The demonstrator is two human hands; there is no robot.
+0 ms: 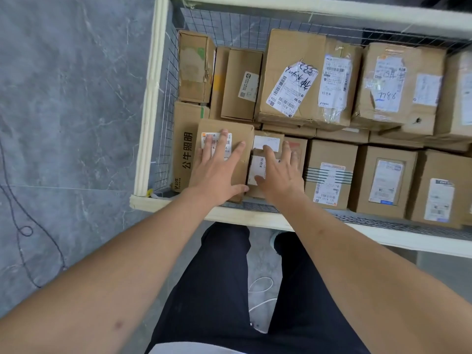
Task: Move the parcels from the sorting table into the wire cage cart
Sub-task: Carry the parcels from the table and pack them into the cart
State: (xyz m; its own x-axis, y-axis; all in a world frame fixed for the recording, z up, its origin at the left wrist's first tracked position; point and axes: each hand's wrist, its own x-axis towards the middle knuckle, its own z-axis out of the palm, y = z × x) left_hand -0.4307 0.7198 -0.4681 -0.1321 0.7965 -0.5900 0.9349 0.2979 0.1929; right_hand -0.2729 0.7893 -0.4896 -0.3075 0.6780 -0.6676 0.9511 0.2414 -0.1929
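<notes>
Dark trousers [224, 290] nearest. Beyond, left hand [217, 172] flat, fingers spread, on brown parcel [242, 139]; right hand [278, 175] released, resting on small labelled parcel [267, 143] beside it, both inside wire cage cart [145, 139].

Brown cardboard parcels [306, 80] with white labels noted, one black-striped [329, 172]; cream-framed wire cage cart [150, 103]; grey marbled floor [63, 98]; dark trousers [217, 290].

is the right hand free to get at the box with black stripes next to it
Probably yes: the right hand lies flat and open on small parcels directly beside the black-striped box, whose top is uncovered, with nothing between them.
</notes>
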